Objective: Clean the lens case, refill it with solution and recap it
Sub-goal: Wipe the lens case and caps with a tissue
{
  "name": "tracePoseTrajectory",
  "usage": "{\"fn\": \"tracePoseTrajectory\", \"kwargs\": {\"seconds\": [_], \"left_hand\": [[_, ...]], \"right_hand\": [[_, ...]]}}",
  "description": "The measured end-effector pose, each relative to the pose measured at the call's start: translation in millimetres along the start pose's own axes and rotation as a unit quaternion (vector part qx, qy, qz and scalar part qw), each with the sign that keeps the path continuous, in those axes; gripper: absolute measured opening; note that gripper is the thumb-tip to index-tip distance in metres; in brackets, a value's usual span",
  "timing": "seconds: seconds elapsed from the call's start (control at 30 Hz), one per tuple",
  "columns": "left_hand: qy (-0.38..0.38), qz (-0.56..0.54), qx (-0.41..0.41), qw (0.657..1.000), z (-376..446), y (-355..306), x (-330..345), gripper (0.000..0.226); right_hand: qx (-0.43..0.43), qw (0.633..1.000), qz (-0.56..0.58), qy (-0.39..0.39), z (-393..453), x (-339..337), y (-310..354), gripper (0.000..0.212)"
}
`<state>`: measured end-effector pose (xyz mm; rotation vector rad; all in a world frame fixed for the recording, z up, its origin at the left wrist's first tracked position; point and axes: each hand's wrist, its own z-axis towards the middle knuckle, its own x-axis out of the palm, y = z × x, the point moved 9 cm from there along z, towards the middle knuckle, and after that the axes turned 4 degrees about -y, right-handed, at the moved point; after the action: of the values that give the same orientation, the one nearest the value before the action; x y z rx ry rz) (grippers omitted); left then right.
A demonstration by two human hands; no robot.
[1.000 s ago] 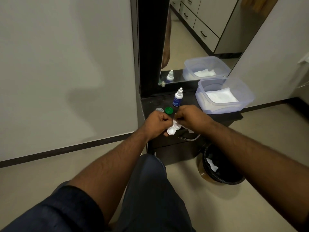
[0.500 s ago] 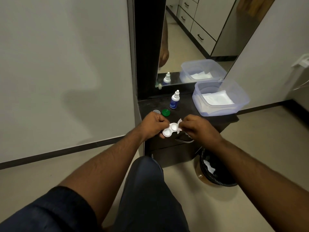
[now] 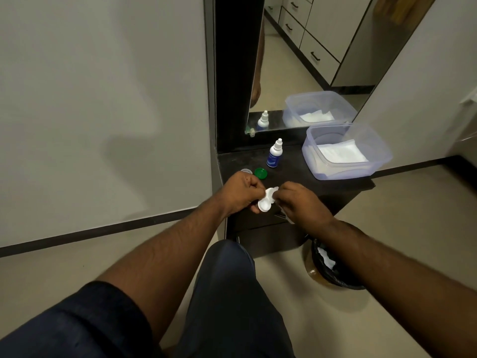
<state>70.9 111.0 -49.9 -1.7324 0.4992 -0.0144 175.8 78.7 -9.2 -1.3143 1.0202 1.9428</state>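
My left hand [image 3: 238, 193] pinches the white two-well lens case [image 3: 265, 202] just above the front edge of the dark shelf [image 3: 291, 177]. Both wells face up with no caps on them. My right hand [image 3: 300, 205] is closed on a small white tissue and presses it at the far well of the case. A green cap [image 3: 260, 173] and a pale grey cap [image 3: 246, 171] lie on the shelf behind my left hand. The solution bottle [image 3: 274, 155], blue with a white nozzle cap, stands upright farther back.
A clear plastic tub [image 3: 346, 174] holding white tissues sits at the shelf's right end. A mirror [image 3: 296, 73] rises behind the shelf. On the floor to the right stands a bin with a black liner [image 3: 335, 277] and a crumpled tissue inside.
My right hand pulled the tissue off the case, baring both wells, then came back to the far well. The view has shifted a little.
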Motion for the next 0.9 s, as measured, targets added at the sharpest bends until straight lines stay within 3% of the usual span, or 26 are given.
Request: {"fn": "tracePoseTrajectory", "kwargs": {"seconds": [0.17, 0.33, 0.5, 0.6, 0.77, 0.83, 0.9], "left_hand": [[-0.007, -0.029, -0.003, 1.000, 1, 0, -4, 0.010], [-0.003, -0.043, 0.007, 0.999, 0, -1, -4, 0.006], [-0.015, -0.039, 0.031, 0.999, -6, -6, -4, 0.007], [-0.040, -0.026, 0.052, 0.998, -8, -6, -5, 0.007], [-0.082, -0.022, 0.062, 0.994, -8, -1, -9, 0.012], [-0.083, -0.023, 0.060, 0.994, -8, -1, -9, 0.007], [-0.088, -0.022, 0.065, 0.994, -9, -1, -8, 0.006]], "right_hand": [[0.156, 0.976, 0.104, -0.111, 1, -1, -10, 0.010], [0.243, 0.947, 0.196, -0.080, -1, 2, -25, 0.009], [0.337, 0.891, 0.301, -0.046, -2, 10, -38, 0.006], [0.396, 0.858, 0.319, -0.080, -5, 14, -38, 0.003], [0.441, 0.845, 0.267, -0.145, -8, 8, -27, 0.007], [0.473, 0.809, 0.299, -0.178, -13, 13, -26, 0.010], [0.513, 0.746, 0.364, -0.217, -18, 20, -28, 0.015]]}}
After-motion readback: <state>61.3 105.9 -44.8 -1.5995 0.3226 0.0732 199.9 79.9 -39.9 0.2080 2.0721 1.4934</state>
